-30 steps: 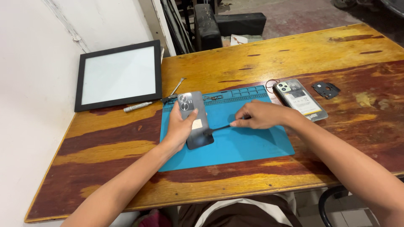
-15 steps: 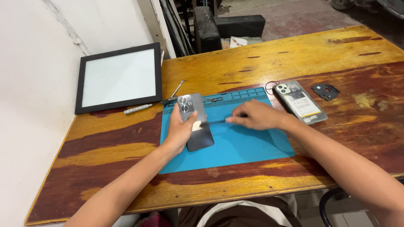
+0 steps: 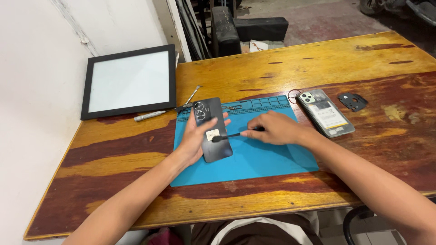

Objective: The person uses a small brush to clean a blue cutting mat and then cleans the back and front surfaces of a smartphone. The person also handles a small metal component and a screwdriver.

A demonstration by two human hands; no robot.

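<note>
Left hand (image 3: 196,140) cradles a dark smartphone (image 3: 212,129) from its outer edge, back face up, fingers wrapped snug around its side so it sits tilted over the blue silicone work mat (image 3: 272,159). Right hand (image 3: 276,129) pinches a thin black tool (image 3: 231,135), a spudger or small brush by the look of it, and its tip rests right on the phone's back near a pale sticker, just inboard of the left thumb. The back cover looks fully seated, no gap or lifted corner showing, so the opening work seems barely begun. Out beyond the right hand, a second phone (image 3: 324,112) lies face down with its back already off, and a small black cover piece (image 3: 352,101) sits past that. Beyond the left grip: a marker pen (image 3: 150,115), metal tweezers (image 3: 191,95) and a black-framed white panel (image 3: 129,81) on the wooden table (image 3: 318,63)
</note>
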